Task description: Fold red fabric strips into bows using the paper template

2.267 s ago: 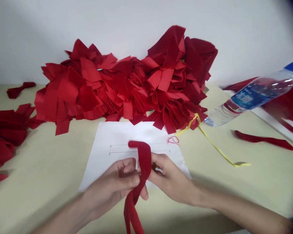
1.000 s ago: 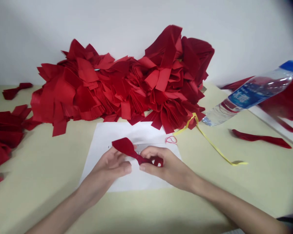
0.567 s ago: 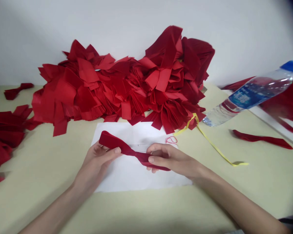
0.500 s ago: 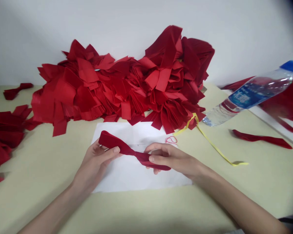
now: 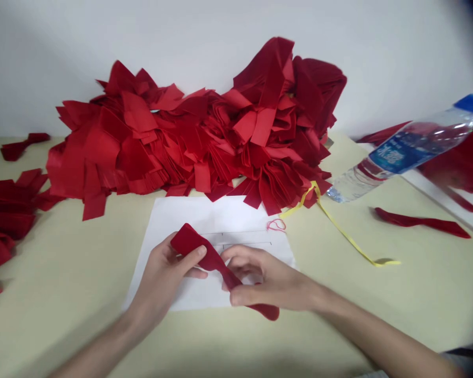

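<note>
Red fabric pile (image 5: 189,142) rises beyond the grip and white paper (image 5: 197,295) lies beneath, while left hand (image 5: 166,270) pinches one end and right hand (image 5: 271,279) the other half of a bow-shaped strip (image 5: 212,258), waist already narrowed, fastening impossible to tell, pink thread (image 5: 276,228) loose beyond.

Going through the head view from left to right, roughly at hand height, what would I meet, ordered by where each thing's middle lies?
Red cloth pile at the left edge, left hand, held red strip, right hand, yellow ribbon, loose red strip.
</note>
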A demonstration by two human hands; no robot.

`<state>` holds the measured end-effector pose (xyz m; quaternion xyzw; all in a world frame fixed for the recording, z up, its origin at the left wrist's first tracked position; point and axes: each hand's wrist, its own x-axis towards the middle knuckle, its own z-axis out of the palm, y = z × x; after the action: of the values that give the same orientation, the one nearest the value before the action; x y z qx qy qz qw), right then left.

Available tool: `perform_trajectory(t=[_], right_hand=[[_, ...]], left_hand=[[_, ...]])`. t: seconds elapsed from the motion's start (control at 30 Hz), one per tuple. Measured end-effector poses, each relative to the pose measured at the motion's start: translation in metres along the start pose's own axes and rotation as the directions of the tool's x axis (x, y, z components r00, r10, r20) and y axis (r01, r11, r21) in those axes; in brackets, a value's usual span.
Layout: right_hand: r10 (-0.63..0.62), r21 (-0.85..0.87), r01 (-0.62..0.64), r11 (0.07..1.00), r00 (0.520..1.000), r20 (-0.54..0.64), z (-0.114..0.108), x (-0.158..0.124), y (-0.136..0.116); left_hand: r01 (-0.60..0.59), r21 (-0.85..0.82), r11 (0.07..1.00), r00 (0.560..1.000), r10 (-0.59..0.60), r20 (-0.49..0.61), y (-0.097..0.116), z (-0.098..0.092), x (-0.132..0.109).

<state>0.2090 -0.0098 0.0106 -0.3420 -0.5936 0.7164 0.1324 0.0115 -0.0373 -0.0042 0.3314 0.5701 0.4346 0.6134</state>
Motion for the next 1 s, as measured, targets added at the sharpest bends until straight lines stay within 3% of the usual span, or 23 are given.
perform_trajectory(t=[0.13,0.27,0.37,0.47,0.6,0.7,0.8,1.0], right_hand=[[-0.014,-0.073,0.005,0.997,0.992,-0.125,0.007,-0.001,0.000],[0.010,0.168,-0.003,0.986,0.999,-0.037,0.001,-0.002,-0.006],[0.011,0.307,-0.016,0.951,1.000,0.016,-0.002,-0.001,-0.007],[-0.016,0.300,-0.003,0.954,0.998,0.062,0.001,0.001,-0.004],[-0.023,0.176,0.005,0.984,0.994,0.102,0.007,0.000,0.001],[-0.082,-0.096,0.077,0.992,0.996,-0.044,0.011,-0.002,0.002],[-0.213,-0.344,0.139,0.929,0.959,-0.189,0.013,-0.003,0.001],[-0.304,-0.524,0.162,0.836,0.932,-0.197,0.010,-0.003,0.000]], left_hand=[[0.010,-0.090,0.996,0.998,-0.005,0.058,0.002,-0.001,0.000],[-0.039,-0.156,0.987,0.940,0.090,0.330,0.005,-0.004,-0.003],[0.021,-0.100,0.995,0.929,0.018,0.369,0.002,-0.004,-0.005],[0.013,-0.025,1.000,0.915,-0.002,0.404,0.000,-0.001,-0.006],[-0.035,0.103,0.994,0.924,-0.008,0.382,0.002,0.001,-0.005],[-0.040,0.225,0.973,0.957,-0.027,0.289,0.004,0.001,-0.004],[-0.042,0.225,0.973,0.969,-0.015,0.248,0.004,0.001,-0.005],[-0.017,0.181,0.983,0.964,-0.032,0.265,0.000,0.000,-0.006]])
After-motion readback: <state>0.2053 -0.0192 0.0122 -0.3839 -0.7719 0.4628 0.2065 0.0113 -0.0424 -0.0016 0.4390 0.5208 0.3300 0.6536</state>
